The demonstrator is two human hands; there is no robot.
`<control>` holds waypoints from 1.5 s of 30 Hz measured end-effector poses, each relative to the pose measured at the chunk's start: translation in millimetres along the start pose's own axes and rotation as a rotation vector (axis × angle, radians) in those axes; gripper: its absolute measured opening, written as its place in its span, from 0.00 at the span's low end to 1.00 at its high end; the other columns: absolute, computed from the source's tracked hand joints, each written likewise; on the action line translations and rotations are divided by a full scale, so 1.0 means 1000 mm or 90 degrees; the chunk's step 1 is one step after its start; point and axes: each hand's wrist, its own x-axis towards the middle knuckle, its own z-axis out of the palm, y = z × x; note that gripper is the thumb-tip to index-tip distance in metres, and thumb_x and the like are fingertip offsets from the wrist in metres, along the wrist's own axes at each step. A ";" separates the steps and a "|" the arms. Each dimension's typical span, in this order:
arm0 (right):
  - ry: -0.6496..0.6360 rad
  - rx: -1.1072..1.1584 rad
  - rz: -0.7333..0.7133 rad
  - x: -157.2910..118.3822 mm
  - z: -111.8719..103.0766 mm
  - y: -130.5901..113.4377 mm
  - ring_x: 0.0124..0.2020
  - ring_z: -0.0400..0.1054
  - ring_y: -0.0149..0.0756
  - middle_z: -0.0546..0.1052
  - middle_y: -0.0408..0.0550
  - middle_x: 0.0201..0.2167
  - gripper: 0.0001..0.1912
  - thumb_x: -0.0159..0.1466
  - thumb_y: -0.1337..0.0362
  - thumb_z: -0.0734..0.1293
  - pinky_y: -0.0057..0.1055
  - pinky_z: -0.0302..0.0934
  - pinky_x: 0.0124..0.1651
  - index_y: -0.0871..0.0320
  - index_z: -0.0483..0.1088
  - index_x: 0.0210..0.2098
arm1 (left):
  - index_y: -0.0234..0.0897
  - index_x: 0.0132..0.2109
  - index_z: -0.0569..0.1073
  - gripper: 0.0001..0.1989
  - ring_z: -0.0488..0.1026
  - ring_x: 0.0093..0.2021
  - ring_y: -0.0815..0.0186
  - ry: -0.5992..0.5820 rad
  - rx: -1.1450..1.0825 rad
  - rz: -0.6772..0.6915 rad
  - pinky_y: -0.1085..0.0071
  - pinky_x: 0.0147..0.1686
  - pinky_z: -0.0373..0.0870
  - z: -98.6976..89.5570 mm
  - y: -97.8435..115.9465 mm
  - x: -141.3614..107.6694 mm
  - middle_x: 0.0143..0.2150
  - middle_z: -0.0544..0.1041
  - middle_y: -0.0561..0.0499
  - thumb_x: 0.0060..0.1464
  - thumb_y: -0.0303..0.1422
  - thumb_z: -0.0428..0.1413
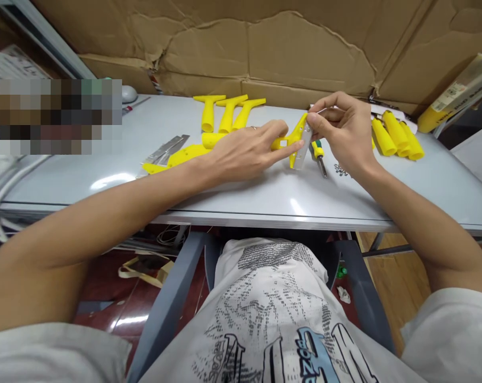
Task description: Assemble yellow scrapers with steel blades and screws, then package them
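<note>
My left hand (251,150) is closed round a yellow scraper handle (296,139), which lies sideways with its wide head to the right. Along that head sits a flat metal blade (304,149); my left index finger presses on it. At the upper end of the head, my right hand (345,127) pinches the blade between thumb and fingers. Just below the right hand lies a screwdriver (318,151) with a green and yellow grip. Small screws (340,170) are scattered beside it, partly hidden by my right wrist.
Three yellow T-shaped handles (225,114) lie at the back, near a cardboard wall (265,48). Metal blades (167,150) and flat yellow pieces (188,155) are left of my left hand. Several yellow tubes (396,134) rest at the right, by a yellow-and-clear box (456,96).
</note>
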 end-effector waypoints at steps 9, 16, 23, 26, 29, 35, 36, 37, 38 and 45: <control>-0.073 0.057 0.069 0.008 -0.005 0.011 0.34 0.77 0.41 0.82 0.45 0.31 0.26 0.53 0.43 0.84 0.45 0.79 0.43 0.49 0.76 0.40 | 0.52 0.79 0.52 0.35 0.75 0.55 0.51 0.022 0.007 -0.012 0.60 0.39 0.75 0.004 -0.004 -0.001 0.63 0.70 0.37 0.70 0.33 0.52; -0.119 0.057 0.082 0.007 -0.002 0.013 0.32 0.78 0.39 0.80 0.44 0.29 0.20 0.57 0.48 0.83 0.42 0.82 0.40 0.51 0.74 0.31 | 0.52 0.79 0.56 0.33 0.76 0.50 0.56 0.044 -0.002 -0.032 0.62 0.41 0.74 0.008 -0.008 -0.002 0.63 0.70 0.37 0.71 0.30 0.48; -0.149 0.050 0.060 0.005 -0.003 0.012 0.33 0.79 0.39 0.81 0.44 0.32 0.20 0.58 0.48 0.83 0.43 0.84 0.42 0.52 0.74 0.30 | 0.55 0.78 0.57 0.33 0.76 0.45 0.59 0.043 -0.020 -0.037 0.64 0.38 0.73 0.008 -0.006 -0.003 0.62 0.70 0.39 0.70 0.31 0.51; -0.164 0.040 0.073 0.008 -0.005 0.014 0.32 0.79 0.40 0.81 0.46 0.30 0.22 0.59 0.44 0.82 0.45 0.84 0.41 0.52 0.74 0.30 | 0.57 0.77 0.59 0.34 0.76 0.45 0.59 0.031 -0.026 -0.050 0.66 0.38 0.73 0.008 -0.004 -0.002 0.61 0.69 0.41 0.69 0.30 0.52; -0.114 0.000 0.065 0.016 -0.012 0.017 0.31 0.80 0.40 0.83 0.47 0.33 0.22 0.61 0.40 0.78 0.41 0.82 0.33 0.52 0.77 0.35 | 0.57 0.76 0.62 0.33 0.76 0.46 0.59 0.011 -0.008 -0.070 0.67 0.35 0.69 0.005 -0.007 0.002 0.61 0.69 0.42 0.68 0.27 0.50; 0.028 -0.187 -0.043 0.027 -0.031 0.030 0.32 0.78 0.40 0.84 0.49 0.32 0.09 0.67 0.54 0.75 0.40 0.77 0.37 0.52 0.78 0.36 | 0.63 0.78 0.55 0.28 0.64 0.46 0.66 -0.021 0.115 -0.239 0.66 0.33 0.59 -0.029 -0.043 -0.001 0.65 0.63 0.51 0.79 0.32 0.41; 0.028 -0.212 -0.074 0.025 -0.029 0.032 0.33 0.78 0.40 0.84 0.48 0.32 0.06 0.68 0.57 0.74 0.41 0.77 0.39 0.52 0.79 0.37 | 0.61 0.79 0.51 0.27 0.61 0.46 0.67 -0.027 0.142 -0.262 0.67 0.34 0.59 -0.035 -0.052 -0.004 0.65 0.62 0.53 0.80 0.34 0.39; 0.014 -0.237 -0.112 0.021 -0.025 0.033 0.34 0.78 0.41 0.84 0.47 0.33 0.04 0.69 0.60 0.72 0.42 0.76 0.42 0.51 0.79 0.38 | 0.58 0.80 0.47 0.27 0.59 0.46 0.68 -0.029 0.160 -0.272 0.68 0.34 0.59 -0.038 -0.062 -0.008 0.65 0.61 0.54 0.81 0.35 0.36; -0.011 -0.264 -0.161 0.017 -0.018 0.033 0.35 0.78 0.42 0.84 0.47 0.34 0.05 0.69 0.63 0.70 0.44 0.76 0.44 0.51 0.79 0.39 | 0.58 0.81 0.45 0.27 0.58 0.47 0.68 -0.022 0.171 -0.282 0.68 0.34 0.60 -0.040 -0.072 -0.011 0.65 0.62 0.54 0.81 0.35 0.35; -0.484 -0.484 -0.602 -0.007 0.106 -0.013 0.62 0.71 0.44 0.80 0.55 0.61 0.17 0.76 0.72 0.58 0.45 0.66 0.68 0.64 0.74 0.59 | 0.65 0.75 0.62 0.26 0.64 0.47 0.61 0.165 0.070 -0.311 0.62 0.36 0.63 -0.014 -0.121 -0.019 0.62 0.65 0.49 0.79 0.48 0.34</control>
